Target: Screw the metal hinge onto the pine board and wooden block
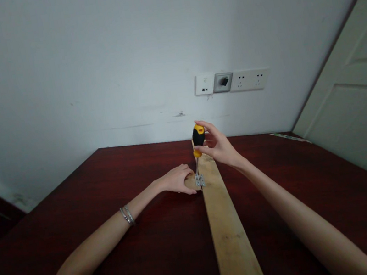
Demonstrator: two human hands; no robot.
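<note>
My right hand [218, 147] is closed around the yellow and black handle of a screwdriver [198, 136]. The screwdriver stands nearly upright, its shaft pointing down at a small metal hinge [199, 180]. That hinge lies across the seam between a long wooden board [227, 223] and a short wooden block [191, 183] on the board's left side. My left hand [178, 180] grips the block, thumb on the near side and fingers on the far side. Whether the screwdriver's tip sits in a screw is too small to tell.
The dark red table [148, 264] meets a white wall [89, 68] at its far edge. Wall sockets [249, 79] are set above it, one holding a black plug [224, 81]. A thin patterned strip [290, 137] lies at the far right edge, near a pale panelled door [362, 81].
</note>
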